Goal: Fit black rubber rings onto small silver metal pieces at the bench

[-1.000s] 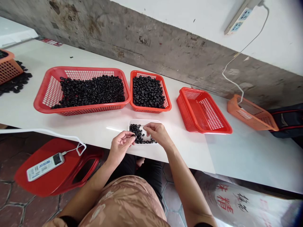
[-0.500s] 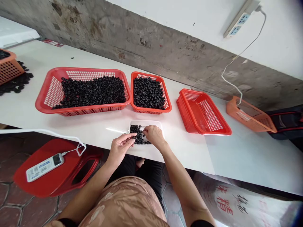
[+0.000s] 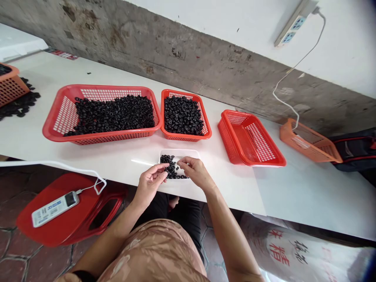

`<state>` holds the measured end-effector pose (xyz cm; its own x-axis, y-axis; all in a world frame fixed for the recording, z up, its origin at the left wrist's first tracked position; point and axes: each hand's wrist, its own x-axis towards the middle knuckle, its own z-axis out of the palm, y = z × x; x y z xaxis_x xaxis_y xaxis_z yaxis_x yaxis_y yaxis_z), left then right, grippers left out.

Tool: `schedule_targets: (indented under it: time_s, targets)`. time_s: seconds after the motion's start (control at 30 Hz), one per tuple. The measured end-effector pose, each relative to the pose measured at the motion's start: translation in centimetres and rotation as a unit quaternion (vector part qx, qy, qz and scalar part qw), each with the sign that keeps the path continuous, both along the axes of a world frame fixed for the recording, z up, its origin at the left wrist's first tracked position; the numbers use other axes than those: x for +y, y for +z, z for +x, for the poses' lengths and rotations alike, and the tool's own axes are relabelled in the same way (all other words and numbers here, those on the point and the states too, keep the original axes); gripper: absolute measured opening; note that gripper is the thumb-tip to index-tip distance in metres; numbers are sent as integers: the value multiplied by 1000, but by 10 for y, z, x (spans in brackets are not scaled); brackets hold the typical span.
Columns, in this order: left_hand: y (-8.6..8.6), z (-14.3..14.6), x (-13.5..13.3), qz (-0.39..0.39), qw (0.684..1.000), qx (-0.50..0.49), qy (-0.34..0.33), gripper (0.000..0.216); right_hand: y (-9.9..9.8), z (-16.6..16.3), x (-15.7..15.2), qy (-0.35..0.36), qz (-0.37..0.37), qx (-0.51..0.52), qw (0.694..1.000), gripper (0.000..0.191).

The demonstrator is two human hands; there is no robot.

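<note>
A shallow white tray lies near the table's front edge, with small black ring-like parts heaped mostly on its left side. My left hand is at the tray's left edge, thumb and index finger closing on a small black part at their tips. Over the tray's right half is my right hand, its thumb and fingertips pinched together. Whatever sits in that pinch is too small to make out. A few loose black parts lie between the two hands.
Behind the tray stand a large red basket and a smaller red basket, both holding black parts. Stacked red baskets and an orange basket are to the right. A red stool carries a white device with a cable.
My right hand has shifted slightly right and lifted its fingertips from the heap, baring more of the parts. My left hand stays nearly in place. The whole view has shifted a little.
</note>
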<state>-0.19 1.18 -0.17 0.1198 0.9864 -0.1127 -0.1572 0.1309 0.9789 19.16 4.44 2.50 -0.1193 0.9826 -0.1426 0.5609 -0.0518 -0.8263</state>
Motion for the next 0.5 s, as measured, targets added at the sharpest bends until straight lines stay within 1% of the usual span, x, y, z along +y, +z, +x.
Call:
schedule_targets:
  time_s: [0.1,0.17,0.23,0.3,0.37,0.43,0.5]
  targets:
    - [0,0,1,12,1000,17,-16,25,3,0,-2,-3,-26,74,997,29]
    - [0,1,3,20,999,32,-22,24,5,-1,-3,-1,-36,89,995,30]
    - [1,2,5,64,994,82,-17,23,6,-1,-4,1,-39,101,994,31]
    - [2,5,7,143,976,167,-3,21,8,0,-5,6,-41,114,993,33]
    - [4,8,10,221,943,247,9,23,7,0,-7,10,-46,129,990,35]
    - [5,12,12,269,918,291,10,23,6,1,-7,12,-53,149,987,36]
    - [4,15,13,287,907,309,11,21,3,1,-8,9,-64,175,982,36]
